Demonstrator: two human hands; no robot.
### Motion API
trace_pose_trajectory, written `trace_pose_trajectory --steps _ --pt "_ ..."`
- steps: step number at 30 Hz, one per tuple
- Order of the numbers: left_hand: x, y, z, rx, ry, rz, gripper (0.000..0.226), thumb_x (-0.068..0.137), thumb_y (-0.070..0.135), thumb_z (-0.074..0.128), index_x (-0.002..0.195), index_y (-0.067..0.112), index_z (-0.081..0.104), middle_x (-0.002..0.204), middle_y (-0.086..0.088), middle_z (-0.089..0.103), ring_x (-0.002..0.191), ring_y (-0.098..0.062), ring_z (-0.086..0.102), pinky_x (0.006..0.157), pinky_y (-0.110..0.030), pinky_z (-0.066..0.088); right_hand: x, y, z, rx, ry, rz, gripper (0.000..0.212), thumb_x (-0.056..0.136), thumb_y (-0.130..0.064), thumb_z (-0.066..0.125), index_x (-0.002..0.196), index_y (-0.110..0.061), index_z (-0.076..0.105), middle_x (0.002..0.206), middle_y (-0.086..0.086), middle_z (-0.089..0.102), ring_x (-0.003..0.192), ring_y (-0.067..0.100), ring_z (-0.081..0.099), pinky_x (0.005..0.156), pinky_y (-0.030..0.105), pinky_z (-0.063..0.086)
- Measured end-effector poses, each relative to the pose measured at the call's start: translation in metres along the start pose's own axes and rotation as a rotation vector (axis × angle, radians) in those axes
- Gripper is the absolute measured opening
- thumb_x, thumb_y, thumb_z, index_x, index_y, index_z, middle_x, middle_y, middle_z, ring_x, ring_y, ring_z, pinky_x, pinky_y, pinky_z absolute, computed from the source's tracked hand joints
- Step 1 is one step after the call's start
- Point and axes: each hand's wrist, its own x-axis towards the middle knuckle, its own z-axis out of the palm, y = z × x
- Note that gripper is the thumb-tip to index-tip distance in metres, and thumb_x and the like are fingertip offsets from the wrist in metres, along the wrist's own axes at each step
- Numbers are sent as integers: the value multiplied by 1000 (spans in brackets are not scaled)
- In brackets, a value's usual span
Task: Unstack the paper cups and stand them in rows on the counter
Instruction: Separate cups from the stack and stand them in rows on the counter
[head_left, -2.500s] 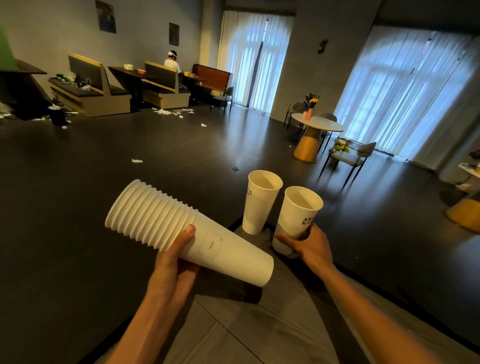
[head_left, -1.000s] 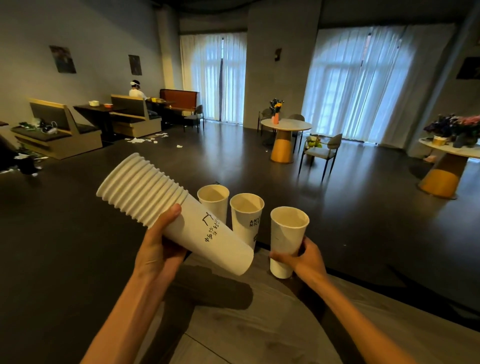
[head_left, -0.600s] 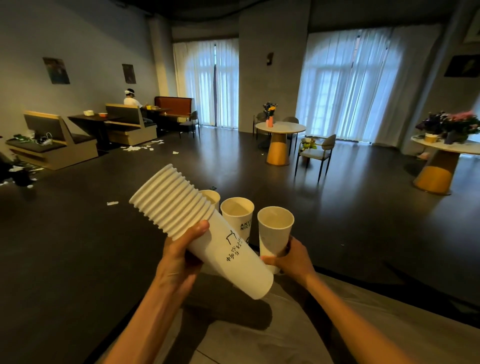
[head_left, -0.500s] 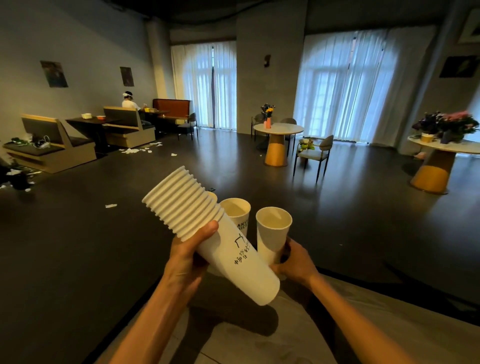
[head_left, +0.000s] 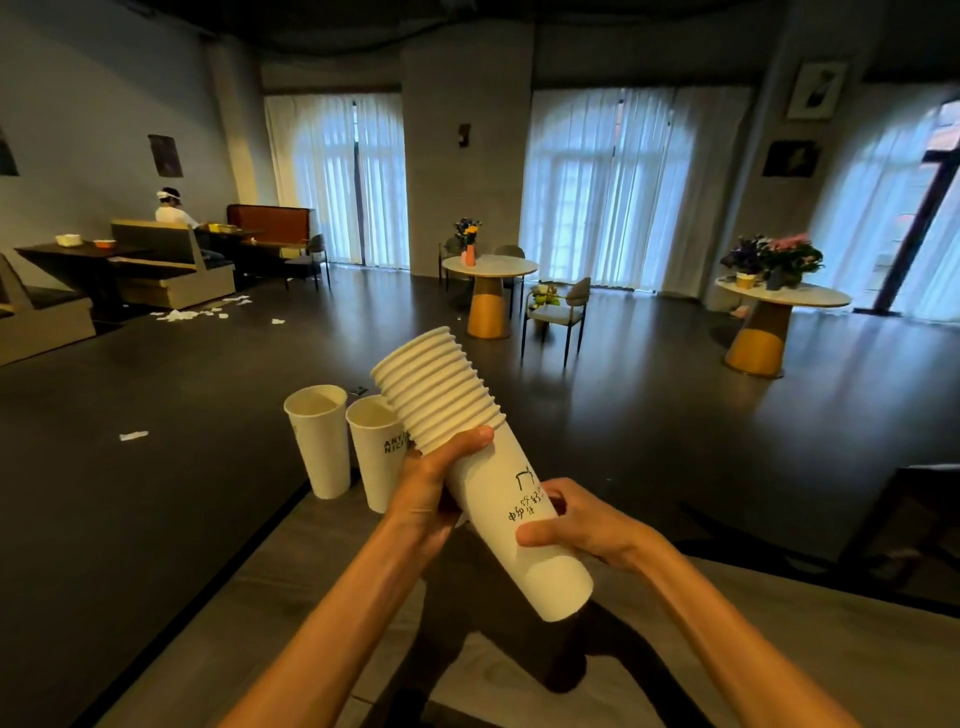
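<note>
You hold the stack (head_left: 483, 467) tilted in the air above the tabletop (head_left: 779, 649), rims up and away from you, base toward you. Your left hand (head_left: 431, 488) wraps the stack just below the ridged rims, thumb across the front. Your right hand (head_left: 582, 519) grips the outermost cup's lower body, beside its handwritten marks. 2 cups (head_left: 319, 436) (head_left: 376, 449) stand upright side by side at the tabletop's far edge, left of the stack. Beyond lies the dark floor (head_left: 156, 467).
</note>
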Motion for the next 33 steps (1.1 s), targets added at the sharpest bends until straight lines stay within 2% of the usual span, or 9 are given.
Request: trace_pose_trajectory --steps 6,9,11,14,18,20,24,28,33 --pt "2 -2 4 172 55 139 70 44 29 89 108 22 64 101 -4 74 101 -25 70 84 -46 58 5 13 -1 -128 156 -106 55 62 -36 89 110 -34 62 107 -10 70 103 4 65 85 28 56" --pt "7 9 -2 93 132 175 75 36 32 91 107 20 68 102 -3 76 105 -26 69 88 -48 57 17 27 3 -238 341 -143 67 58 -41 91 117 -41 58 111 -16 66 104 -1 62 89 29 56" --pt "12 24 -6 17 140 209 70 44 21 92 109 19 67 106 -6 74 109 -29 67 92 -50 56 26 45 7 -254 414 -82 74 55 -42 92 118 -43 53 112 -22 61 106 -1 58 92 28 54" --pt "17 50 -15 -61 163 294 65 54 13 88 111 24 59 111 -2 67 109 -22 63 94 -46 54 42 74 10 -148 498 31 81 52 -38 94 121 -35 53 116 -18 59 115 9 57 97 36 51" --pt "24 74 -38 -218 191 307 85 41 26 90 120 24 56 119 -4 64 112 -22 63 86 -43 58 63 92 12 10 620 86 82 54 -33 93 124 -27 51 123 -4 62 117 22 60 88 45 58" --pt "26 80 -48 -262 198 305 86 39 25 92 118 21 58 113 -4 66 108 -21 65 81 -39 60 77 93 9 -2 639 76 89 52 -36 93 129 -22 51 125 -2 62 116 23 60 82 49 60" --pt "30 81 -59 -266 198 316 63 64 19 86 120 18 58 107 -3 67 106 -19 65 79 -38 59 99 95 3 -14 653 48 86 54 -28 95 128 -22 52 129 2 62 121 24 59 93 53 55" --pt "30 77 -57 -222 150 299 115 34 33 100 137 15 53 114 -4 67 102 -17 69 76 -34 59 109 98 -1 -33 654 47 88 55 -29 94 131 -22 49 132 3 61 121 24 58 94 50 54" --pt "25 62 -35 -128 57 280 110 28 40 100 128 17 59 111 -4 69 106 -20 67 80 -33 59 98 102 -6 -126 575 42 96 54 -33 95 136 -24 45 135 -1 58 123 20 56 98 42 51"
